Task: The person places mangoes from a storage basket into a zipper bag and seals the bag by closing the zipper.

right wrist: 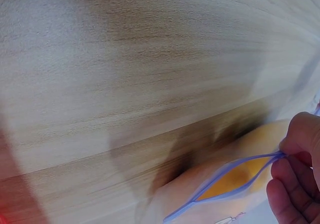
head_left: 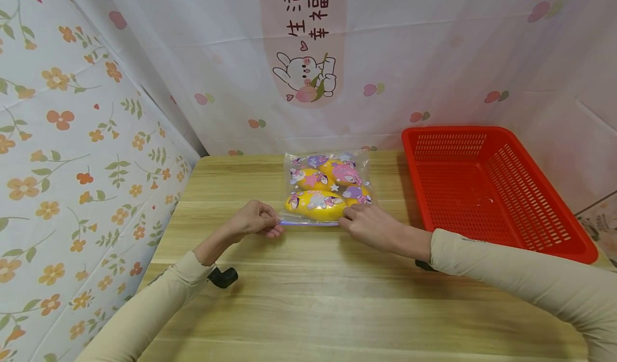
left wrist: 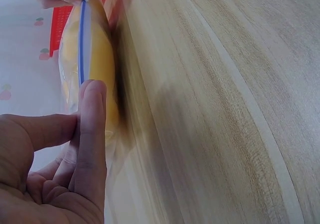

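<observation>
A clear zip bag [head_left: 335,187] with a cartoon print lies at the table's back, bulging with several yellow oval, fruit-like things [head_left: 315,205]. Its blue-purple zip strip [head_left: 308,223] faces me. My left hand [head_left: 255,219] pinches the strip's left end between thumb and fingers. Farther right, my right hand [head_left: 368,225] pinches the strip too. From the left wrist, the strip [left wrist: 81,43] runs straight and closed between both hands. In the right wrist view, the bag's mouth [right wrist: 220,183] gapes beside the right fingers, with yellow showing inside.
To the right stands a red plastic basket [head_left: 424,190] with slotted walls. The wooden table [head_left: 308,298] reaches back to a printed curtain [head_left: 217,121], and a floral cloth [head_left: 72,164] hangs at the left. A black wrist mount [head_left: 223,277] sticks out under the left sleeve.
</observation>
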The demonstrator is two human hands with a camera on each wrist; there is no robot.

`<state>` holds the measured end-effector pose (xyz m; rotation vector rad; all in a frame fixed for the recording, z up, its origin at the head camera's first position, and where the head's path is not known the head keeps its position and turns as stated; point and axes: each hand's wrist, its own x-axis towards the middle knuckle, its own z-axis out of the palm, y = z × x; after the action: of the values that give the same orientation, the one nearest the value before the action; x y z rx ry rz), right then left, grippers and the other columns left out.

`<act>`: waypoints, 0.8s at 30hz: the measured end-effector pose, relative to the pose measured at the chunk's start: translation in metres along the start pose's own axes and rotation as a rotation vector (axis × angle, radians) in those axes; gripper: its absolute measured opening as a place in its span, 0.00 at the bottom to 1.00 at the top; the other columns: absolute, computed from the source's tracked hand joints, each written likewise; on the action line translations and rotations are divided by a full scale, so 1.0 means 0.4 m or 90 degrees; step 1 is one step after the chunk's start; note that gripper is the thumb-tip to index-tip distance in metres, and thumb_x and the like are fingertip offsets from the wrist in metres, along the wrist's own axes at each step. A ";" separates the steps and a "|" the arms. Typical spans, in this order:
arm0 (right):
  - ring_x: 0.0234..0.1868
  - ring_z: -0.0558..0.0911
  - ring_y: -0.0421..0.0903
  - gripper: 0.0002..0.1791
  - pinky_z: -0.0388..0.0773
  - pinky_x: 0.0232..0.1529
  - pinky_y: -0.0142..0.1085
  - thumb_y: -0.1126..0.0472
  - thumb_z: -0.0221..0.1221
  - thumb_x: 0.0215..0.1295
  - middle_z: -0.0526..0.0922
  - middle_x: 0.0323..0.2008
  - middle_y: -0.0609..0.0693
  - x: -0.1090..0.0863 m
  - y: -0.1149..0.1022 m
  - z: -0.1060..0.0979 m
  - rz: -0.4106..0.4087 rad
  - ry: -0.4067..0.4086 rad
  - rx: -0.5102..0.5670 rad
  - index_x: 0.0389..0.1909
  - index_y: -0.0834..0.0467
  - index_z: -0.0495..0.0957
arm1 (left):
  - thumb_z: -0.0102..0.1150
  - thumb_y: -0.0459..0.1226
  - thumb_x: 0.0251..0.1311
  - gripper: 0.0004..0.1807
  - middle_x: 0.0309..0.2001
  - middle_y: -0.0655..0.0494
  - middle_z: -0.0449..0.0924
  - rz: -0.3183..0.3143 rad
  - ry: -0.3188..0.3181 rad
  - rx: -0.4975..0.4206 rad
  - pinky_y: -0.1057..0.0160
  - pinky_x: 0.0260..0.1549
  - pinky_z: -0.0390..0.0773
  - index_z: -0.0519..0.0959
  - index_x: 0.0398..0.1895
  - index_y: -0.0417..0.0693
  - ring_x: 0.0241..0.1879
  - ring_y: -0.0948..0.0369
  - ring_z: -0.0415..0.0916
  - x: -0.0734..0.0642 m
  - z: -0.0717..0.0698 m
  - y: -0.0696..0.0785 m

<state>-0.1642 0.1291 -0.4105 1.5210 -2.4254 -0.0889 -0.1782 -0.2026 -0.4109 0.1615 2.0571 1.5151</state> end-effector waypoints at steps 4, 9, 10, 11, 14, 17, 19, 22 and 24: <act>0.31 0.80 0.47 0.10 0.82 0.32 0.37 0.66 0.73 0.59 0.81 0.31 0.52 0.000 0.001 0.000 0.002 -0.003 0.001 0.37 0.60 0.83 | 0.51 0.23 0.72 0.08 0.33 0.38 0.86 0.000 0.002 -0.001 0.55 0.37 0.86 0.79 0.42 0.23 0.31 0.57 0.86 0.000 0.000 -0.001; 0.33 0.81 0.48 0.11 0.83 0.33 0.37 0.65 0.74 0.58 0.83 0.33 0.53 0.002 0.001 -0.002 0.005 -0.012 0.001 0.39 0.60 0.84 | 0.51 0.23 0.72 0.08 0.33 0.38 0.86 0.000 0.004 0.001 0.55 0.38 0.85 0.79 0.42 0.23 0.32 0.56 0.86 -0.001 -0.001 -0.002; 0.33 0.81 0.48 0.10 0.83 0.33 0.37 0.65 0.74 0.59 0.83 0.33 0.53 0.002 0.002 -0.003 0.004 -0.013 0.000 0.39 0.60 0.83 | 0.51 0.23 0.72 0.08 0.33 0.38 0.86 0.000 0.004 0.001 0.54 0.38 0.85 0.79 0.42 0.23 0.32 0.56 0.86 -0.001 -0.002 -0.003; 0.32 0.81 0.48 0.10 0.82 0.32 0.37 0.65 0.74 0.59 0.82 0.33 0.53 0.002 0.002 -0.003 0.003 -0.012 0.001 0.39 0.61 0.83 | 0.51 0.23 0.72 0.08 0.33 0.38 0.86 0.000 0.004 0.002 0.54 0.38 0.85 0.79 0.42 0.23 0.32 0.56 0.86 -0.001 -0.002 -0.003; 0.31 0.80 0.48 0.08 0.81 0.31 0.36 0.66 0.73 0.59 0.82 0.31 0.53 0.002 0.003 -0.004 -0.001 -0.003 0.004 0.37 0.61 0.83 | 0.51 0.23 0.72 0.08 0.33 0.37 0.86 0.003 0.002 0.002 0.55 0.37 0.85 0.79 0.42 0.23 0.31 0.56 0.86 0.000 -0.002 -0.004; 0.31 0.80 0.48 0.09 0.81 0.30 0.37 0.67 0.73 0.59 0.82 0.31 0.53 0.002 0.005 -0.006 -0.004 0.001 0.009 0.36 0.62 0.83 | 0.51 0.23 0.72 0.08 0.34 0.34 0.85 0.005 0.000 -0.001 0.56 0.37 0.86 0.79 0.42 0.23 0.31 0.56 0.86 0.001 -0.003 -0.003; 0.32 0.80 0.48 0.09 0.81 0.30 0.37 0.66 0.73 0.59 0.82 0.32 0.54 0.002 0.006 -0.008 -0.004 -0.003 0.011 0.37 0.62 0.83 | 0.51 0.24 0.72 0.08 0.35 0.33 0.85 0.006 0.000 -0.002 0.55 0.37 0.85 0.79 0.42 0.23 0.32 0.55 0.86 0.000 -0.004 -0.001; 0.32 0.80 0.48 0.10 0.81 0.30 0.36 0.66 0.73 0.58 0.82 0.33 0.54 0.001 0.007 -0.008 -0.004 -0.009 0.012 0.38 0.62 0.83 | 0.51 0.24 0.72 0.08 0.36 0.32 0.85 0.009 -0.001 -0.001 0.55 0.37 0.85 0.79 0.42 0.23 0.32 0.55 0.86 0.002 -0.006 -0.003; 0.32 0.80 0.48 0.11 0.81 0.30 0.36 0.66 0.74 0.58 0.82 0.33 0.53 -0.001 0.008 -0.007 -0.004 -0.010 0.012 0.38 0.62 0.83 | 0.51 0.24 0.72 0.08 0.36 0.32 0.85 0.008 -0.001 0.000 0.55 0.37 0.85 0.79 0.42 0.23 0.32 0.55 0.86 0.002 -0.006 -0.004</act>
<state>-0.1659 0.1310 -0.4073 1.5419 -2.4399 -0.0799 -0.1798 -0.2046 -0.4121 0.1757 2.0587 1.5215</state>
